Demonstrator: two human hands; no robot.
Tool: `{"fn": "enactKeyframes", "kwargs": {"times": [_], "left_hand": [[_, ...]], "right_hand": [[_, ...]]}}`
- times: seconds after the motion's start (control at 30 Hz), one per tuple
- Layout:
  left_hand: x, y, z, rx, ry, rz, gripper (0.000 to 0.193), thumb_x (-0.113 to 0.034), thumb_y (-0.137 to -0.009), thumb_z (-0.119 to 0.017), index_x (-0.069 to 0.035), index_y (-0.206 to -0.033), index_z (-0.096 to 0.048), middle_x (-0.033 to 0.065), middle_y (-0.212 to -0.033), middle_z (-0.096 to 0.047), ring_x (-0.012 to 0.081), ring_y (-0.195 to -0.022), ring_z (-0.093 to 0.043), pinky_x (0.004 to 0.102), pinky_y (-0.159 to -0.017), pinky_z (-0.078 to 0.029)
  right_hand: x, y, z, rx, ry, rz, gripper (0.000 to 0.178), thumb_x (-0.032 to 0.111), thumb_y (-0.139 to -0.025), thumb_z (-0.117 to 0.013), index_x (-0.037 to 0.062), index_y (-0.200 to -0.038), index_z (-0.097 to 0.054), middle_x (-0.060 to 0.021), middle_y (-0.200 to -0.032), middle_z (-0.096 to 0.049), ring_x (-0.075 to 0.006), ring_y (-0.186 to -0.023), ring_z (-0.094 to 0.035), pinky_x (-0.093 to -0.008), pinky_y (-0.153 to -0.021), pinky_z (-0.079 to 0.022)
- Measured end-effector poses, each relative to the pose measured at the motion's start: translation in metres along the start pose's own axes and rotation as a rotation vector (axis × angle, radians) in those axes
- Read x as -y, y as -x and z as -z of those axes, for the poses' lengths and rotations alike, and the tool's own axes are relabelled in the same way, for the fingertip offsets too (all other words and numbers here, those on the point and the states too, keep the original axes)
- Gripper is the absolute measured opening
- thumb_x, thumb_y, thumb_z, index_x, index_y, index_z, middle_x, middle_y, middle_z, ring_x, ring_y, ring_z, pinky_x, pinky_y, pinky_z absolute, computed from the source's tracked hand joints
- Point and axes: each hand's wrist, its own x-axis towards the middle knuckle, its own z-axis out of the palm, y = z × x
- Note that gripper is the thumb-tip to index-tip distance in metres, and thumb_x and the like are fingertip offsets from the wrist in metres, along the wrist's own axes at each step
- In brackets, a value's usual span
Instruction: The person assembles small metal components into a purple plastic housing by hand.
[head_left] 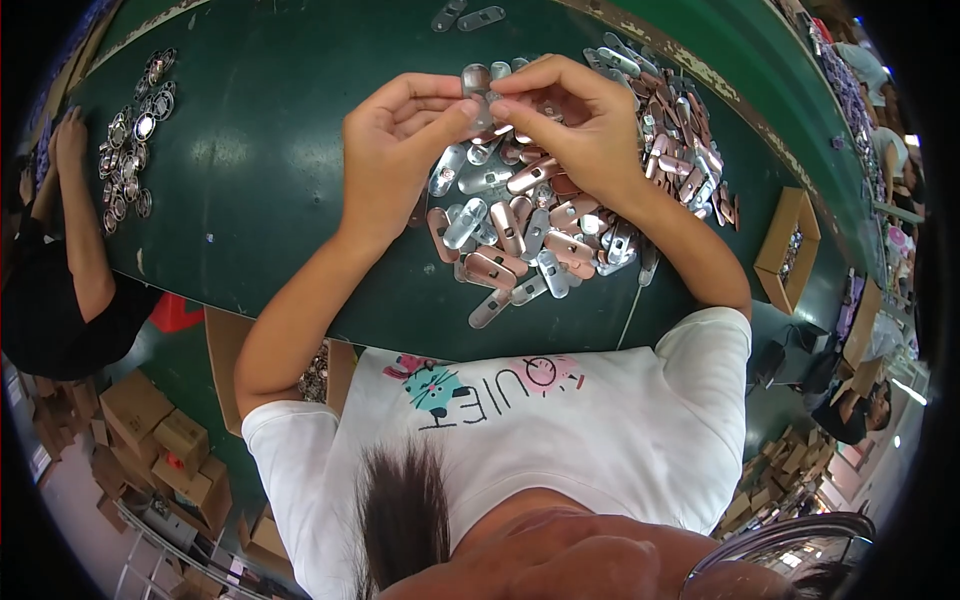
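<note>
Above a heap of small metal plates (505,225), my two hands meet over the green table. My left hand (395,130) is closed, its thumb and fingers pinching a shiny rounded metal plate (476,80) by its left side. From the other side my right hand (585,125) pinches at the same plate; whether it also has a second small part between its fingertips is hidden. The heaped plates are oblong with round ends, some silver and some copper-toned, several with a square hole in the middle.
More plates (680,150) spread to the right. Round metal rings (140,130) lie at the table's left, near a co-worker's arm (85,230). An open cardboard box (787,250) stands at right; another box (228,365) sits below the near edge. Two plates (465,15) lie at the far edge.
</note>
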Motion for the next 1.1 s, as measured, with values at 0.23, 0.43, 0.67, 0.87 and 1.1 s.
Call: {"fn": "enactKeyframes", "kwargs": {"times": [0.23,0.43,0.67,0.87,1.1], "left_hand": [[0.002,-0.003,0.0,0.119,0.145,0.105,0.024,-0.008,-0.085,-0.066,0.004,-0.104,-0.059,0.0099,-0.097,-0.066,0.0113,-0.088,-0.063,0.024,-0.079,-0.052],[-0.004,-0.002,0.001,0.208,0.119,0.125,0.017,-0.006,-0.086,-0.065,0.001,-0.1,-0.058,0.0082,-0.096,-0.064,0.0118,-0.089,-0.063,0.0235,-0.077,-0.051],[0.002,0.0,0.006,0.27,0.217,0.132,0.014,-0.009,-0.087,-0.063,-0.001,-0.098,-0.058,0.0057,-0.094,-0.064,0.0093,-0.085,-0.062,0.0228,-0.07,-0.05],[0.007,0.003,-0.003,0.212,0.157,0.122,0.01,-0.007,-0.088,-0.061,-0.001,-0.093,-0.056,0.0032,-0.081,-0.063,0.0058,-0.073,-0.06,0.0199,-0.064,-0.049],[0.0,0.013,-0.006,0.184,-0.259,-0.109,0.008,-0.006,-0.088,-0.061,0.0,-0.09,-0.056,0.0019,-0.078,-0.062,0.0055,-0.069,-0.058,0.0195,-0.062,-0.047]], "right_hand": [[-0.006,-0.004,0.003,0.053,0.13,0.159,0.01,0.0,-0.077,-0.071,-0.0011,-0.086,-0.065,-0.0033,-0.086,-0.058,-0.0071,-0.071,-0.054,-0.0208,-0.062,-0.043],[0.0,-0.007,0.006,0.248,-0.265,-0.07,0.016,-0.005,-0.079,-0.068,0.0014,-0.085,-0.055,-0.0023,-0.095,-0.046,-0.0048,-0.078,-0.048,-0.0194,-0.071,-0.042],[0.009,-0.006,0.004,0.303,-0.392,-0.257,0.035,-0.004,-0.082,-0.065,0.0023,-0.108,-0.043,-0.003,-0.101,-0.048,-0.0076,-0.091,-0.054,-0.0219,-0.08,-0.047],[0.008,-0.008,0.018,0.254,-0.264,-0.273,0.02,0.007,-0.088,-0.063,0.0004,-0.105,-0.054,-0.0036,-0.088,-0.057,-0.0084,-0.076,-0.056,-0.0208,-0.067,-0.046],[0.012,-0.036,0.029,-0.169,-0.044,-0.151,0.015,0.008,-0.092,-0.055,0.0,-0.105,-0.056,-0.0015,-0.074,-0.056,-0.0062,-0.059,-0.052,-0.0195,-0.053,-0.042]]}}
